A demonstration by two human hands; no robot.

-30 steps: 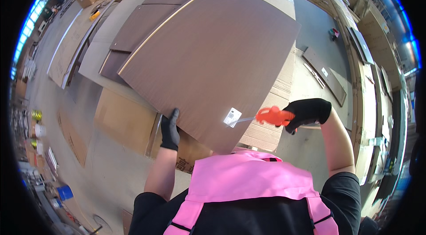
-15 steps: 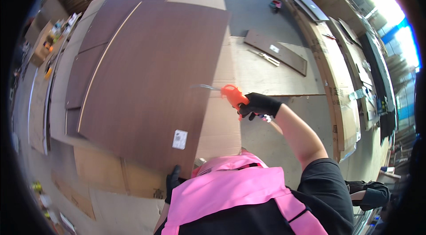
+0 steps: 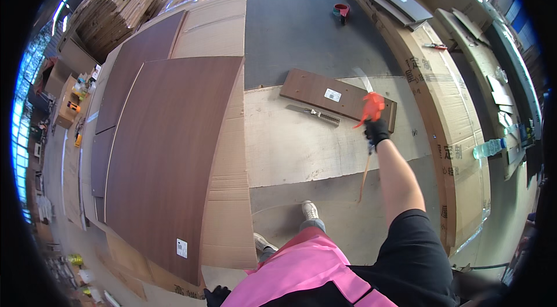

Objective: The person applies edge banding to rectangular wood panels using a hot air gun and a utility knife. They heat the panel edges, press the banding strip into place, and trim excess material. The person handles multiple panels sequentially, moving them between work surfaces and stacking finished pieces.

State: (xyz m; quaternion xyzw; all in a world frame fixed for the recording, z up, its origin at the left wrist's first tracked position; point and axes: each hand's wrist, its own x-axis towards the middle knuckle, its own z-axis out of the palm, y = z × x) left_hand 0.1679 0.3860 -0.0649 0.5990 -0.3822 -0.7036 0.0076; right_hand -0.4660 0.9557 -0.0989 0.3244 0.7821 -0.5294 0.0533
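My gloved right hand (image 3: 376, 131) is closed on an orange gun-shaped tool (image 3: 372, 108) with a long pale tip, blurred, and a thin line hanging below. It is held over a narrow brown board (image 3: 308, 88) with a label, beside a metal runner-like piece (image 3: 325, 115). My gloved left hand (image 3: 216, 295) is low at the bottom edge, beside the lower corner of a large brown panel (image 3: 159, 150); its fingers are curled and what they grip is hidden. The panel lies over other brown panels and cardboard on my left.
A long carton stack (image 3: 455, 150) runs along my right, with a water bottle (image 3: 488, 147) beside it. A red-and-teal object (image 3: 341, 13) lies on the dark sheet ahead. Piled cardboard (image 3: 113, 5) stands at the far left, above a cluttered bench (image 3: 69, 107).
The view has swung rightward, with the large panel now left in the picture. My right hand has carried the orange tool forward, away from the panel's label to above the narrow board.
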